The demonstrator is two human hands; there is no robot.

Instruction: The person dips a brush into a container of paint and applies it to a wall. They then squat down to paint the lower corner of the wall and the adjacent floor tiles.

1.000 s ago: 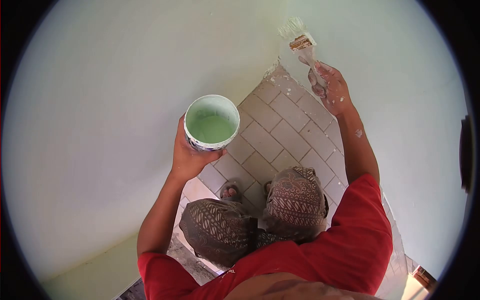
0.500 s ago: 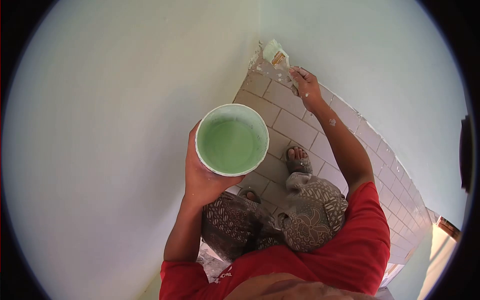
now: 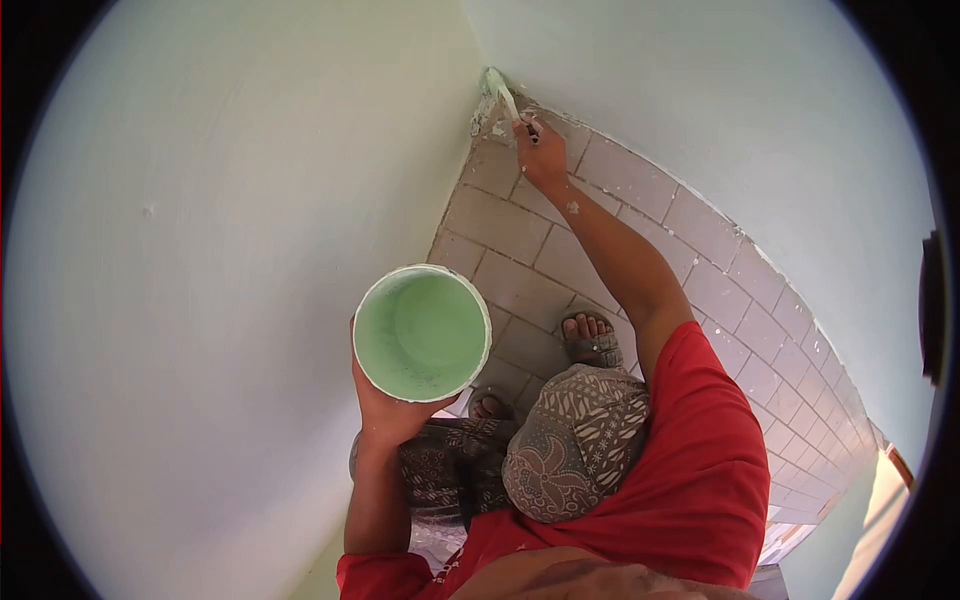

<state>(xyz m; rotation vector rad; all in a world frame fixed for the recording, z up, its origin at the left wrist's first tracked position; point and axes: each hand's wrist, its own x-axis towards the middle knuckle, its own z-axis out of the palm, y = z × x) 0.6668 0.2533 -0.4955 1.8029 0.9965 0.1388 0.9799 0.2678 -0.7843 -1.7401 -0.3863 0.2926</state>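
Observation:
My left hand (image 3: pixel 388 405) is wrapped round the outside of a white-rimmed bucket (image 3: pixel 374 370), tilted so that I look into it. Pale green paint (image 3: pixel 440 318) lies in the bottom and coats the inner wall. Farther off, my right hand (image 3: pixel 541 150) is closed on the handle of a paintbrush (image 3: pixel 503 92). The brush is seen edge-on, its bristles covered in pale green paint and up against the foot of the wall corner. Dried paint specks my right wrist.
A pale wall (image 3: pixel 220 250) rises close on the left, and another wall (image 3: pixel 700 90) stands on the right. Grey-brown floor tiles (image 3: pixel 515 282) with paint spots run between them. My sandalled foot (image 3: pixel 592 338) and bent knees are below. A dark object (image 3: pixel 931 305) is at the far right.
My right hand has moved left with the paintbrush, which has turned edge-on and now meets the corner. The bucket sits lower and further left in view.

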